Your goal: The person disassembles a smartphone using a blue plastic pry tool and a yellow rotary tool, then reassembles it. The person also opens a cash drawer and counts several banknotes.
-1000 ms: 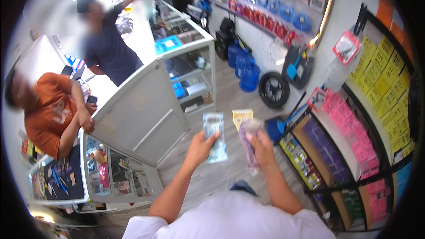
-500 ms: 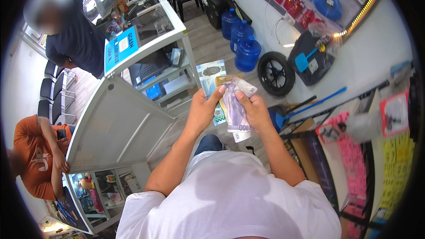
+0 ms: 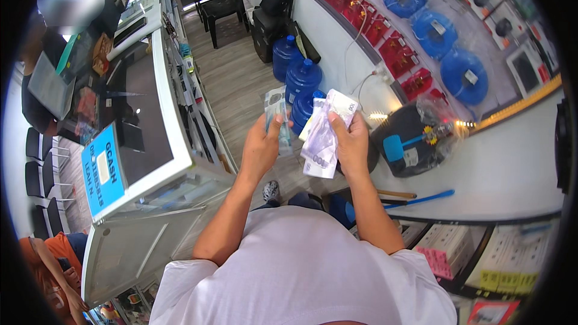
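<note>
Both my hands are raised in front of me with paper money in them. My left hand (image 3: 263, 147) pinches a pale blue-green banknote (image 3: 277, 121) between thumb and fingers. In my right hand (image 3: 350, 145) is a small fan of violet banknotes (image 3: 323, 138), held near one edge by the thumb, with a pale yellowish edge showing among them. A gap separates the two holds, and the fingers behind the notes are partly hidden.
A glass display counter (image 3: 174, 102) with a blue sign (image 3: 103, 171) runs along my left. Several blue water jugs (image 3: 304, 78) stand ahead by the wall, near a black bag (image 3: 409, 138). Long-handled tools (image 3: 421, 198) lie right. Two people are at the left; one wears orange (image 3: 60, 247).
My hands have drawn apart, splitting the banknotes: the blue-green one stays left, the violet ones are in my right. My view has turned and moved forward along the counter.
</note>
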`<act>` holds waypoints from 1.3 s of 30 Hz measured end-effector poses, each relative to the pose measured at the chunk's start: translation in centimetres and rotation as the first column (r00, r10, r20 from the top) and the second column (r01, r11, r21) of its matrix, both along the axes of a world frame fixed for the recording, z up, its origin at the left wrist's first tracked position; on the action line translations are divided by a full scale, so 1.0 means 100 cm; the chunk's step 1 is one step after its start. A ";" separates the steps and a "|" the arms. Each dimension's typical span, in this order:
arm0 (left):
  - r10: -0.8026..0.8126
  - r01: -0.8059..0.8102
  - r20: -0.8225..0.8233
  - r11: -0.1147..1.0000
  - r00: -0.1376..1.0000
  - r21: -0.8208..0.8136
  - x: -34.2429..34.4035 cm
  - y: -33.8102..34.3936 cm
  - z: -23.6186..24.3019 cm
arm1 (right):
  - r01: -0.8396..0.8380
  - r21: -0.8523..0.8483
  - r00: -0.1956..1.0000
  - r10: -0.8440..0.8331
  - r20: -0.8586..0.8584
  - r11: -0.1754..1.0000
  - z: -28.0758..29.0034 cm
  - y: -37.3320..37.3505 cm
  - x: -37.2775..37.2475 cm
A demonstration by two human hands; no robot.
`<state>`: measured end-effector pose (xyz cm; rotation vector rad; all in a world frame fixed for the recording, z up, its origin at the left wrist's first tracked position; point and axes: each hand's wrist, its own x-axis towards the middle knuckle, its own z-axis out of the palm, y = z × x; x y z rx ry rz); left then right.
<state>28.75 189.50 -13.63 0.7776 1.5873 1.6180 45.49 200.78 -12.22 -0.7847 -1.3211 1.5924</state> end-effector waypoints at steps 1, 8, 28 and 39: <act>0.006 -0.007 0.023 1.000 1.000 0.026 -0.008 0.020 0.001 | 0.099 0.086 0.972 -0.115 0.204 0.991 0.005 0.022 -0.012; 0.048 -0.096 0.190 0.962 0.981 0.256 -0.031 0.126 0.005 | -0.358 0.773 0.854 -0.152 0.498 0.523 0.013 0.128 -0.130; 0.505 -0.731 0.620 0.662 0.600 0.168 -0.216 0.181 0.016 | -0.833 -0.055 0.539 0.831 0.138 0.550 -0.017 0.233 -0.402; 0.683 -0.916 0.617 0.353 0.390 0.187 -0.330 0.201 0.026 | -0.917 -0.330 0.277 0.953 -0.120 0.225 0.004 0.261 -0.508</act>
